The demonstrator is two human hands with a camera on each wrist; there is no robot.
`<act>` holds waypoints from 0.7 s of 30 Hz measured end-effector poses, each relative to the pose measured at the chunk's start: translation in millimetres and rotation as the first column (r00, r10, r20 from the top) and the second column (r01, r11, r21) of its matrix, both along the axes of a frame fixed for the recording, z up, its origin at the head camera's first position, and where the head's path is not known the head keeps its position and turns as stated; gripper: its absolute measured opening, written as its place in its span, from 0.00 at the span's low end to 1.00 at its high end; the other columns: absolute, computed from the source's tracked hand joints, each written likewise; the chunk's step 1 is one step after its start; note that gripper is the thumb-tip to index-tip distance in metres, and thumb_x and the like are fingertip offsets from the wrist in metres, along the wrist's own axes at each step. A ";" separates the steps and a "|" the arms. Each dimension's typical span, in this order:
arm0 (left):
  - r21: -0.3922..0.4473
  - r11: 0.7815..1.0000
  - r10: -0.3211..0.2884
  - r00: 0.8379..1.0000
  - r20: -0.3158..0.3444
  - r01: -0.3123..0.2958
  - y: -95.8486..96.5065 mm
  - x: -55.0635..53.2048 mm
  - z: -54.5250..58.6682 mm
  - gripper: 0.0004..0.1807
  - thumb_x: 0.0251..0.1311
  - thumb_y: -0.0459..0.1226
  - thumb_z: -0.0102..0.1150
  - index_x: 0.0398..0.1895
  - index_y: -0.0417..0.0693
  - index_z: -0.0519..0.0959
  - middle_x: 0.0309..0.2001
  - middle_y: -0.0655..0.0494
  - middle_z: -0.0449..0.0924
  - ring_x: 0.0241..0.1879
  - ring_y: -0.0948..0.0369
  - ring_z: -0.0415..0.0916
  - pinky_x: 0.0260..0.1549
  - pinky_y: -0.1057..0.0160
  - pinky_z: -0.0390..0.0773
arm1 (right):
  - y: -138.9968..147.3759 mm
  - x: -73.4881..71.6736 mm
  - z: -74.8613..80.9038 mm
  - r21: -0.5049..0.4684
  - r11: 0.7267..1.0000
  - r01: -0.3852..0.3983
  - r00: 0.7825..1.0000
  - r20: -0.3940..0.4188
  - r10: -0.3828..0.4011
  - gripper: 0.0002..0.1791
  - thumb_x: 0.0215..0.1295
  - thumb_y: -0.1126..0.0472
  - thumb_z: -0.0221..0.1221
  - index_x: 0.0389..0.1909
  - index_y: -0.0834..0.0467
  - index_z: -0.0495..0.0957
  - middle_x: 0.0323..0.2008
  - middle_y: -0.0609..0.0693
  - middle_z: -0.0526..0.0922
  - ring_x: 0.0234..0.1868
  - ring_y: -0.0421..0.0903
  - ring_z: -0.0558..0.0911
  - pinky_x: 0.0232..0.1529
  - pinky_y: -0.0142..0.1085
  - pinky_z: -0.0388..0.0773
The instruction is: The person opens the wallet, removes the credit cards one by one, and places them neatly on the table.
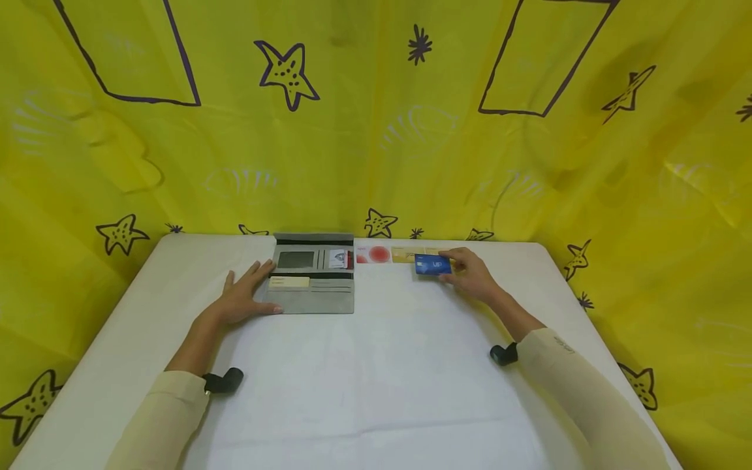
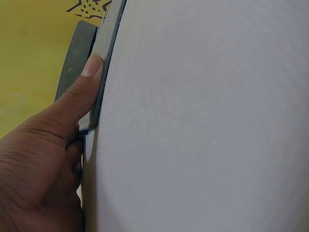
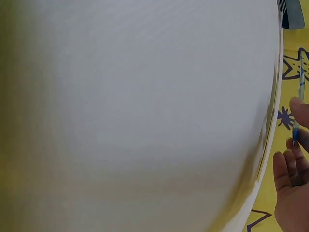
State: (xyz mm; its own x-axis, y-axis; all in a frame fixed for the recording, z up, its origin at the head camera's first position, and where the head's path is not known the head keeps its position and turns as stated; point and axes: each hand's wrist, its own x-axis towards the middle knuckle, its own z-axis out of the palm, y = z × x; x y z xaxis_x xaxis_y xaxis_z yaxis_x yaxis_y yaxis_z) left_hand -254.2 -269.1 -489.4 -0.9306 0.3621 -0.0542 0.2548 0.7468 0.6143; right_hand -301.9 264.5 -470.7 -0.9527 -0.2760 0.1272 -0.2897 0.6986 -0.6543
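Observation:
An open grey wallet [image 1: 329,303] lies at the back of the table, its card slots facing up. In its upper half a clear window [image 1: 296,260] sits beside a white and red card [image 1: 337,259]; a cream card [image 1: 289,282] shows in the lower half. My left hand [image 1: 237,301] rests at the wallet's left edge with fingers spread; the thumb [image 2: 89,79] lies straight along it in the left wrist view. To the right, my right hand [image 1: 474,277] pinches a blue card [image 1: 431,264] by its right end. In the right wrist view this card appears edge-on.
Right of the wallet, a white card with red circles [image 1: 376,254] and a gold card [image 1: 402,255] lie in a row, with another yellowish card partly hidden behind the blue one. White cloth [image 1: 352,378] covers the table. A yellow curtain [image 1: 341,150] hangs behind and at both sides.

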 end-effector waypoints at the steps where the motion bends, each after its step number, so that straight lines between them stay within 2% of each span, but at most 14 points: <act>1: -0.002 1.000 -0.001 1.000 0.000 0.001 -0.1 -0.2 0.0 0.59 0.58 0.52 0.77 0.84 0.40 0.51 0.83 0.35 0.45 0.82 0.36 0.34 0.72 0.31 0.18 | 1.8 -0.1 -0.4 0.002 1.000 0.005 1.000 0.001 -0.005 0.31 0.66 0.67 0.72 0.69 0.67 0.76 0.66 0.69 0.74 0.56 0.64 0.77 0.60 0.57 0.76; 21: 0.006 1.000 -0.005 1.000 0.008 0.005 0.0 1.2 1.6 0.60 0.58 0.52 0.77 0.84 0.40 0.51 0.83 0.36 0.45 0.82 0.37 0.34 0.72 0.32 0.18 | 26.2 4.1 -3.5 -0.028 0.999 0.019 0.998 -0.058 -0.020 0.31 0.65 0.72 0.70 0.68 0.73 0.73 0.65 0.71 0.73 0.50 0.64 0.78 0.57 0.58 0.79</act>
State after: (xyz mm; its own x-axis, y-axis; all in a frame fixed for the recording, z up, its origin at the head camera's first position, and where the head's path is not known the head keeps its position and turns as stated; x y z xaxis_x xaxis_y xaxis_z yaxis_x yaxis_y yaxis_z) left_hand -253.0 -269.1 -487.9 -0.9282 0.3672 -0.0597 0.2535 0.7418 0.6209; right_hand -297.8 290.7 -474.2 -0.9485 -0.2532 0.1901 -0.3147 0.6864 -0.6556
